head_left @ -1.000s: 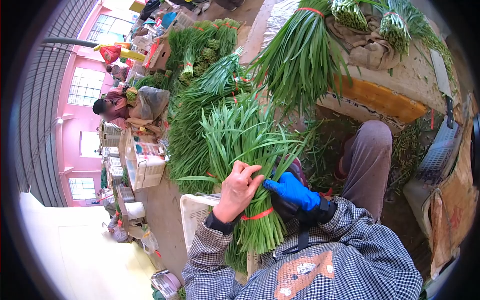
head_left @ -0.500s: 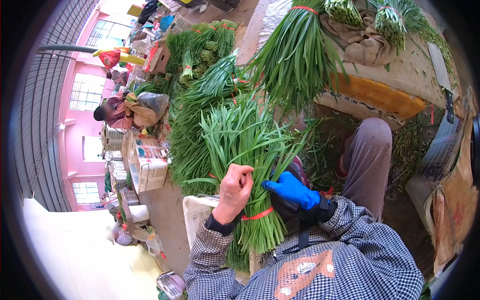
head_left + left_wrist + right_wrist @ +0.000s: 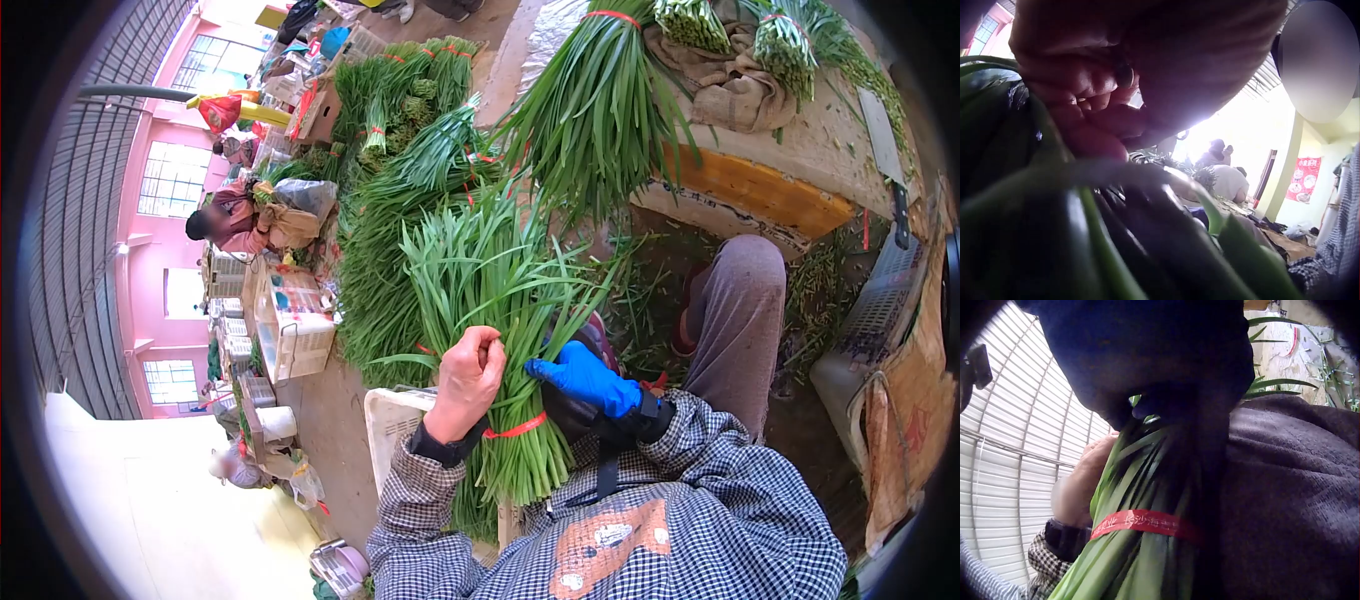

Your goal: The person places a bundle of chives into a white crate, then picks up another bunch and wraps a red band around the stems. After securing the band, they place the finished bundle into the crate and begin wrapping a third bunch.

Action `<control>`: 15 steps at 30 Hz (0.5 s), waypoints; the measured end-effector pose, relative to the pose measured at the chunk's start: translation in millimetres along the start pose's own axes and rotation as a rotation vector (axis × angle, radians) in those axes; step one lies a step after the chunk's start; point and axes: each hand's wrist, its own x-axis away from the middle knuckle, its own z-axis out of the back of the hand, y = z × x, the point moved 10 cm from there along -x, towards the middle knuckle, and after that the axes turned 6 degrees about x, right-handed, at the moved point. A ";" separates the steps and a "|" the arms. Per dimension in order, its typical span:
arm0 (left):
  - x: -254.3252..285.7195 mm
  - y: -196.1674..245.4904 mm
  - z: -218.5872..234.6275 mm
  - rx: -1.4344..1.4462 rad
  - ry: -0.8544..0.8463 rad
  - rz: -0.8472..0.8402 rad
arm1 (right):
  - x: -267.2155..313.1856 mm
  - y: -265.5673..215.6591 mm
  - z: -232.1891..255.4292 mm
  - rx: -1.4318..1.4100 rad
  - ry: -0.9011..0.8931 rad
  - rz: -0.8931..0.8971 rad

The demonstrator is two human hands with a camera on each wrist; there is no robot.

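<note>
A bundle of garlic chives (image 3: 525,460) lies across the lap, tied near its cut end with a red printed band (image 3: 1141,522). My right hand (image 3: 590,382), in a blue glove, grips the bundle from its right side just above the band. On the left side my bare left hand (image 3: 466,378) is curled, thumb and fingertips pinching among the leaves. In the left wrist view a ring (image 3: 1125,76) shows on a finger, and the curled fingers come down against leaves (image 3: 1072,219); the ends of the pinch are partly hidden.
A large heap of chives (image 3: 385,285) lies ahead. At the right, a bench (image 3: 840,140) carries tied bundles (image 3: 600,110), a cloth (image 3: 740,85) and a cleaver (image 3: 882,140). A white crate (image 3: 390,430) stands by the left forearm. Another person (image 3: 240,215) sits further off.
My left hand has drawn back slightly left from the middle of the leaves, its thumb and forefinger curling in. The right hand keeps its grip, and the bundle stays in place.
</note>
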 end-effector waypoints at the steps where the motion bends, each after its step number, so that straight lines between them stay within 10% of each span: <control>1: 0.6 -2.0 -1.9 0.000 -0.001 0.000 | -0.4 -0.5 0.0 0.000 0.000 0.013; 15: 0.2 -3.9 -9.4 0.338 -0.125 0.174 | 0.4 -0.9 -0.9 -0.078 -0.032 0.019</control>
